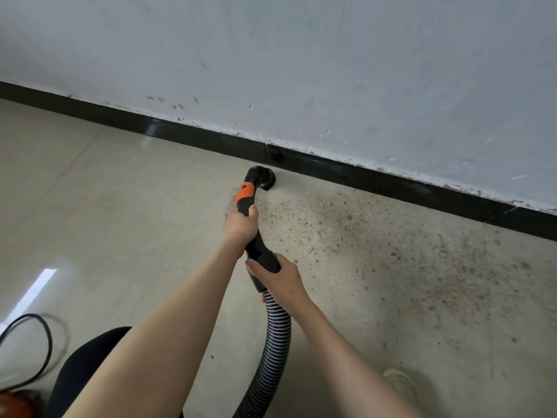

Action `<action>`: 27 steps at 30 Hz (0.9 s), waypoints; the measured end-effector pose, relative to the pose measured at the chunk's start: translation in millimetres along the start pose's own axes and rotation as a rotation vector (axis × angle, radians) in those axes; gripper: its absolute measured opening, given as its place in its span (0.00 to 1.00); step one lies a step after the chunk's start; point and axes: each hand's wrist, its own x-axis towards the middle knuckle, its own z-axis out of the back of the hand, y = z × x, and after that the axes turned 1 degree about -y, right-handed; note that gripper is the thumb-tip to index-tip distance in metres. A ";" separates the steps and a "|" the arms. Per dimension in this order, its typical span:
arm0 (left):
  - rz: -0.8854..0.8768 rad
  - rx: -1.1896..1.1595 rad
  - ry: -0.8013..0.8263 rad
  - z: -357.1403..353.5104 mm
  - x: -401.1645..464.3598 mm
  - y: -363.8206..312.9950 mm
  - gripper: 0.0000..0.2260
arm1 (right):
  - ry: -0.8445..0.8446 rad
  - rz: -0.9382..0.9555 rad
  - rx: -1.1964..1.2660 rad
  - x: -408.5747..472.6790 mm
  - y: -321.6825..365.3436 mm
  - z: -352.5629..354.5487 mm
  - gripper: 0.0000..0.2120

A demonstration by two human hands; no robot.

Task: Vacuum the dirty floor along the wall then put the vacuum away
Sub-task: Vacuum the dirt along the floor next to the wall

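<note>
Both hands grip a black vacuum wand [254,233]: the left hand [241,226] wraps it below the orange collar [244,192], and the right hand [283,280] holds where the ribbed hose [275,342] joins. The brush nozzle [261,178] sits on the floor just beside the black baseboard [376,179], with a wide patch of grit [407,251] to its right. The wand looks stiff and light and the hose flexible, so this two-handed hold suits steering.

Even, soft daylight, moderately bright. Bright window reflection streak on glossy floor [36,285] at lower left; fainter sheen on black baseboard [153,128]. Shadows weak. Wide-angle bend curves baseboard line. Slight softness toward corners; centre sharp.
</note>
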 end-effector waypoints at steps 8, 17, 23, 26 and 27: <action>-0.005 -0.016 0.156 -41.3 -17.2 7.8 0.17 | -0.201 -0.031 -0.176 -14.7 -26.9 23.7 0.18; -0.086 -0.035 0.176 -50.2 -28.6 0.6 0.15 | -0.269 0.010 -0.078 -18.5 -31.1 24.9 0.15; -0.031 -0.112 -0.054 14.0 -7.8 13.6 0.21 | -0.044 0.068 -0.174 -3.9 -5.8 -5.9 0.16; 0.024 -0.155 -0.113 42.4 0.1 27.6 0.22 | 0.037 0.087 -0.268 -0.2 3.6 -24.1 0.17; 0.040 -0.177 -0.127 49.3 1.7 31.5 0.22 | 0.061 0.092 -0.294 0.0 5.6 -29.2 0.17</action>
